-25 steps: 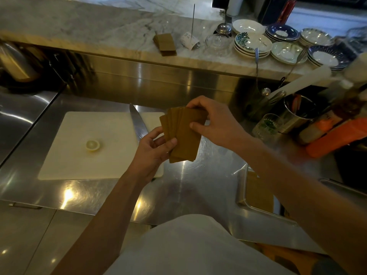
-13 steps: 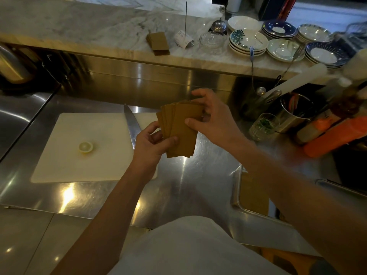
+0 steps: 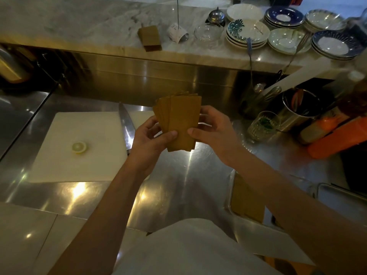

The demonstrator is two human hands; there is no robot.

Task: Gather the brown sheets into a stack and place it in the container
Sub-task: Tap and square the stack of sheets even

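A fanned bunch of brown sheets (image 3: 179,118) is held upright above the steel counter. My left hand (image 3: 150,140) grips its lower left edge, thumb on the front. My right hand (image 3: 214,132) grips the lower right edge, fingers behind the sheets. A steel container (image 3: 230,203) is sunk into the counter at lower right, and more brown sheets (image 3: 246,203) lie inside it, partly hidden by my right forearm. Another small stack of brown sheets (image 3: 150,37) lies on the marble ledge at the back.
A white cutting board (image 3: 79,155) with a lemon slice (image 3: 79,147) and a large knife (image 3: 126,124) lies to the left. Plates and bowls (image 3: 248,33) crowd the ledge at back right. A glass (image 3: 263,125), a steel utensil pot (image 3: 299,110) and orange bottles (image 3: 335,139) stand to the right.
My right hand has slid from the top right corner of the sheets down to their lower right edge. The fan has narrowed and the sheets stand straighter.
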